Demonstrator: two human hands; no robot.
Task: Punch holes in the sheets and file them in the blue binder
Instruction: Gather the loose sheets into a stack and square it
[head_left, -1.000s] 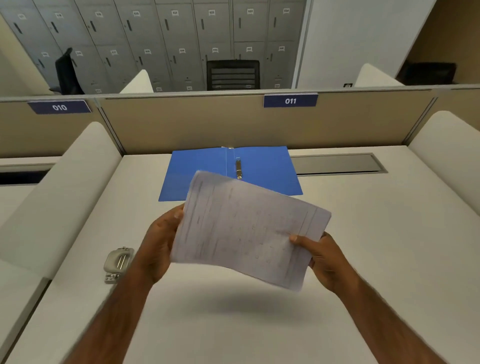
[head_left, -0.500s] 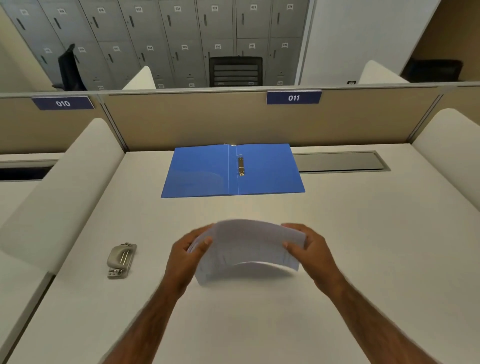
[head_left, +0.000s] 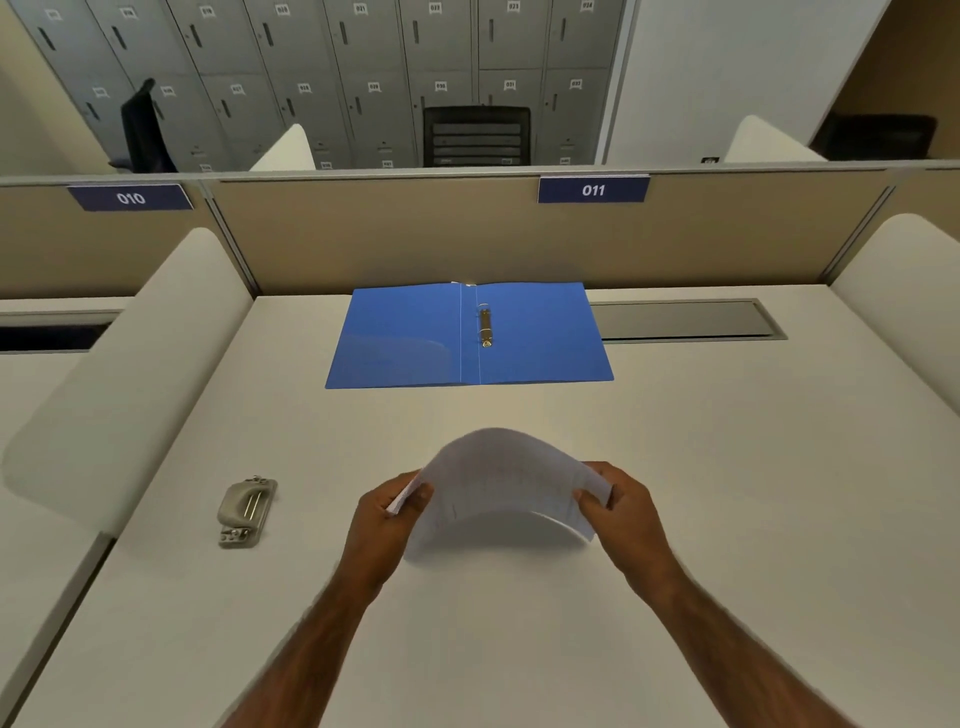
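Sheets (head_left: 501, 480) bow upward, pinched at each end by left hand (head_left: 387, 519) and right hand (head_left: 621, 512); punch (head_left: 247, 512) off left, binder (head_left: 467, 335) beyond. Squeezing harder might crease or fan the stack.

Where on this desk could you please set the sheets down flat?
Bare desk spans right of the right hand, and the strip between the sheets and blue binder. The left side is tighter, with the hole punch.

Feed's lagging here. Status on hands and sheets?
Both hands, left and right, gripping sheets, bowed upward. Hole punch untouched, left. Blue binder open ahead. Nothing between.
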